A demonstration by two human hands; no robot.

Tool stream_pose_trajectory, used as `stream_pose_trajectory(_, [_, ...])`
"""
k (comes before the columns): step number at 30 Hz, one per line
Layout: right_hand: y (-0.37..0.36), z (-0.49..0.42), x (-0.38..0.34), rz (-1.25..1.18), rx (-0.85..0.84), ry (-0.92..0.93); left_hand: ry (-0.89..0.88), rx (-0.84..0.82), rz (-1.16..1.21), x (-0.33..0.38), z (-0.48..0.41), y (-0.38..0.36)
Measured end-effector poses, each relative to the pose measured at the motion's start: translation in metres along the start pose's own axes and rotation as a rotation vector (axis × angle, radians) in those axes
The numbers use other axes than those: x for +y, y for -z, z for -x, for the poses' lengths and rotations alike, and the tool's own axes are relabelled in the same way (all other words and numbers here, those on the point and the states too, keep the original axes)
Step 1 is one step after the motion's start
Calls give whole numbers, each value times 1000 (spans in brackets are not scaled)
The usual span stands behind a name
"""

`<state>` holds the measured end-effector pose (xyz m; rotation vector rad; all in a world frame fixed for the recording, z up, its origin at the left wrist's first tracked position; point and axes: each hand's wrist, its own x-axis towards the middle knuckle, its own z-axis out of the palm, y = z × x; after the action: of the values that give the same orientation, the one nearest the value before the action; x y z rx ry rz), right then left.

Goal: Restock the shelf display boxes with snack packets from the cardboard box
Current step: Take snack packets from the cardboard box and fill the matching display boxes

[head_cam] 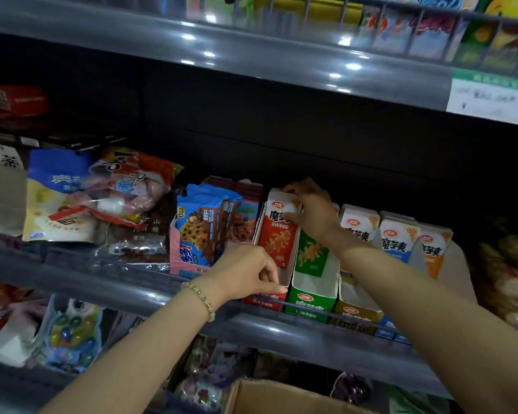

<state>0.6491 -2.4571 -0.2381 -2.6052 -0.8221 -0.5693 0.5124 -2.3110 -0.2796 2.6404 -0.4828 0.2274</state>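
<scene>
On the middle shelf [126,279] a row of display boxes stands along the front edge, behind the wire rail. The right hand [310,210] reaches over the row toward the back of the red box [263,300] and grips the top of the upright red packet [278,237] standing in it, fingers curled over its upper edge and thumb pressed on its face. The left hand [245,270], with a bead bracelet [202,297] on its wrist, is at the shelf's front edge; its fingers are curled, and thumb and forefinger pinch the rim of the red box's low front wall. Just right of it the green box [310,304] holds a green packet [310,255] at its back, white lining showing in front. Next comes a yellow box [358,312], partly hidden by the right forearm, then a blue packet [396,243] and an orange packet [434,253], both upright. A waffle box [192,234] stands just left of the red box, and bags [72,198] lie piled toward the shelf's left end. The cardboard box [281,397] sits low at the bottom edge of the view, below the shelves, only its brown rim and flap showing
</scene>
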Motion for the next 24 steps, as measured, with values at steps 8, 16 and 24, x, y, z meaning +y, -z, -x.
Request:
stream_pose_trajectory(8, [14, 31, -1, -168, 38, 0, 22, 15, -26, 15, 6, -3])
stream_pose_trajectory(16, [56, 120, -9, -169, -158, 5, 81, 119, -87, 43, 38, -8])
stream_pose_trajectory(24, [55, 250, 6, -210, -291, -42, 47, 42, -181, 68, 101, -47])
